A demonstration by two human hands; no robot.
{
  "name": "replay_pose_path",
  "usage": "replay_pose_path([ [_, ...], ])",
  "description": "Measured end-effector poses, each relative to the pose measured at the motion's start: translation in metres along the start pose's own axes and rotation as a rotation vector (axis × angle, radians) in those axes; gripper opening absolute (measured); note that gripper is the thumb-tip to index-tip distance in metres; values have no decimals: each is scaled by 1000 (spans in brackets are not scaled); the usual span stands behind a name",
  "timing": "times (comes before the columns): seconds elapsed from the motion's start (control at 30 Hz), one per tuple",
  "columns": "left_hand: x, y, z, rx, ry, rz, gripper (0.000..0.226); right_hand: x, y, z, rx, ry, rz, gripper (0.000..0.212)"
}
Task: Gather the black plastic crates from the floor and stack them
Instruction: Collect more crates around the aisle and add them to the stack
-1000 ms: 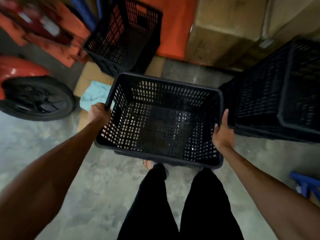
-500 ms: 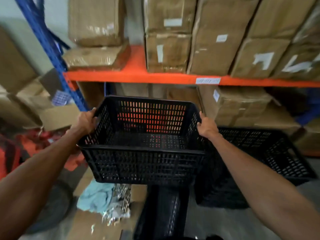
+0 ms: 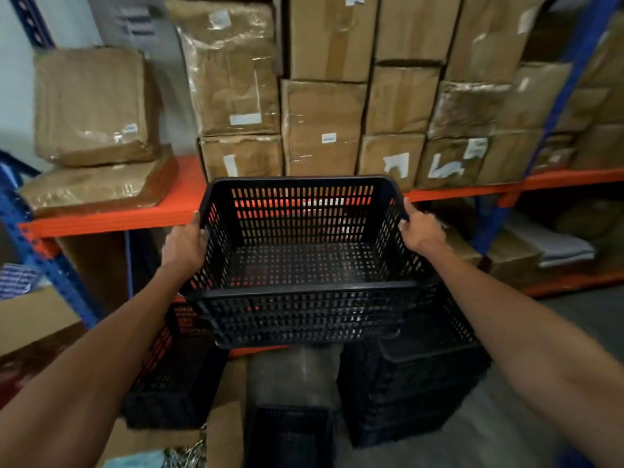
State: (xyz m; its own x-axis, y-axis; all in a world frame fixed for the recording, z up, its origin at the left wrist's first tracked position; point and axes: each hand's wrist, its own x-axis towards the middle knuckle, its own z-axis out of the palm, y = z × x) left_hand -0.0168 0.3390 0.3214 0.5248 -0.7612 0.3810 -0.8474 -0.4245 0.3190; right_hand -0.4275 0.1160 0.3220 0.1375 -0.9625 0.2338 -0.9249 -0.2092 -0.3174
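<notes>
The held crate is black, its walls and floor pierced by a regular grid of slots through which orange and white glints show. The crates on the floor are the same black lattice. The shelf deck is bright orange, the rack uprights blue, and the cardboard boxes brown with white labels.

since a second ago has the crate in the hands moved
Yes. The held crate has gone up: it was low over the floor, and its far rim now reaches the orange shelf beam, above the crate stack.
</notes>
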Motion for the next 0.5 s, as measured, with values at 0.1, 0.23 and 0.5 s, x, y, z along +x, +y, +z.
replay_pose_path([
  [0.1,3,31,20,-11,-26,-28,50,13,31,-4,-31,3,9,59],
  [0.23,13,67,52,19,-65,-33,49,35,68,2,-26,-47,31,59],
  [0.5,20,130,118,20,-140,-169,52,104,128,28,-9,-141,7,59],
])
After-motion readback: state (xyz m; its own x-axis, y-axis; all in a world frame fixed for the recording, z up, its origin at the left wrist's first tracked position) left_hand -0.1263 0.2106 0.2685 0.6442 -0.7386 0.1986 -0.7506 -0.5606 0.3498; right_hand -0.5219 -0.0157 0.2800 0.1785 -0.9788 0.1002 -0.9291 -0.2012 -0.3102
